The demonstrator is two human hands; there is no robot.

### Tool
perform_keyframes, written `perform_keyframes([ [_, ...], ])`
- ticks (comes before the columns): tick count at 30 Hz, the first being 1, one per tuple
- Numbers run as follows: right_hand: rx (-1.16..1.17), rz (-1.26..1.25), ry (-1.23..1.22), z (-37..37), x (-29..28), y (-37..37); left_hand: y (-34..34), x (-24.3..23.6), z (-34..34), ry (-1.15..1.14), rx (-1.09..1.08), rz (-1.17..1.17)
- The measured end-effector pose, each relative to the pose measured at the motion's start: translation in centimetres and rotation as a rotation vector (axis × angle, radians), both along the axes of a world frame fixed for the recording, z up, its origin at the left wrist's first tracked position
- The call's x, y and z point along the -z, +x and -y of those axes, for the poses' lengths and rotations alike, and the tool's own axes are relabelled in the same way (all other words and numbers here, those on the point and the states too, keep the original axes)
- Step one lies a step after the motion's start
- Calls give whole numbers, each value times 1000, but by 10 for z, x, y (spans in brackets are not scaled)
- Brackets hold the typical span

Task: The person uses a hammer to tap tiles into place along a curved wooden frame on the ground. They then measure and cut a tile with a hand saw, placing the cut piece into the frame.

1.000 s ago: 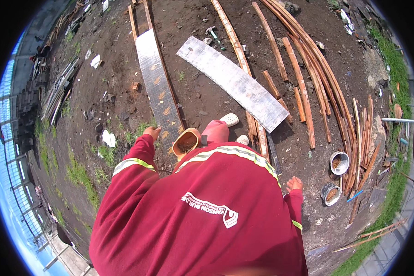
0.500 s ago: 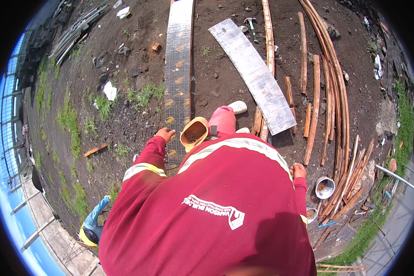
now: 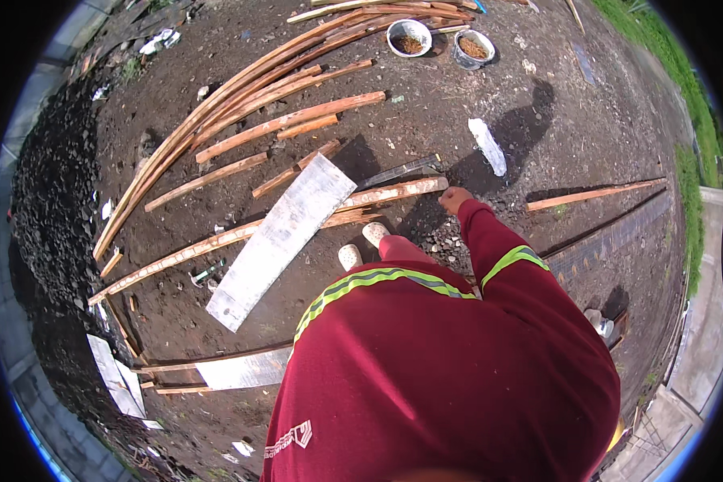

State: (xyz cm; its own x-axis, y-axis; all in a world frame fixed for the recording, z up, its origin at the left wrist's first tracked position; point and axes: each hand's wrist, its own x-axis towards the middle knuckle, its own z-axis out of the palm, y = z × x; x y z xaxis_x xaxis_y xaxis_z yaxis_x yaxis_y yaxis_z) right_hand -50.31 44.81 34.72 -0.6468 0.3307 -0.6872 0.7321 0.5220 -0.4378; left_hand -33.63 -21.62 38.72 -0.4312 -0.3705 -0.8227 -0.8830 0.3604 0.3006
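Note:
My right hand (image 3: 455, 199) hangs in front of my body with its fingers curled in; whatever it may hold is hidden. It appears beside the end of a long wooden beam (image 3: 406, 189), and I cannot tell whether they touch. My left hand is out of view. Lying across that beam, in front of my feet, is a pale whitish board (image 3: 285, 237). A dark metal-looking bar (image 3: 398, 172) lies just beyond the beam's end. Further left on the ground rests a hammer (image 3: 207, 273) with a green handle.
Several long reddish lumber strips (image 3: 249, 88) and shorter pieces (image 3: 293, 126) lie at the far left. Two buckets (image 3: 407, 38) with brown contents stand beyond. A white crumpled piece (image 3: 488, 148) lies ahead. Rightward are a plank (image 3: 594, 195) and a long dark panel (image 3: 610, 234).
I have turned to the right, so the lumber and buckets now lie ahead. My left hand and the orange pouch at my waist have left the view. My right arm now reaches across in front.

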Motion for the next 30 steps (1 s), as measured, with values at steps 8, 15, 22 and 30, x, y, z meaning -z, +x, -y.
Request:
perform_keyframes([
  [8, -98, 261, 433, 72, -2, 309, -283, 8, 62, -55, 148, 23],
  [15, 724, 381, 11, 243, -2, 434, -451, 11, -148, 54, 679, -153],
  [22, 1175, 356, -124, 309, 22, 428, -401, 18, -353, 305, 1303, -92],
  [30, 1114, 211, 75, 226, 58, 489, -329, 25, -412, 214, 1680, -28],
])
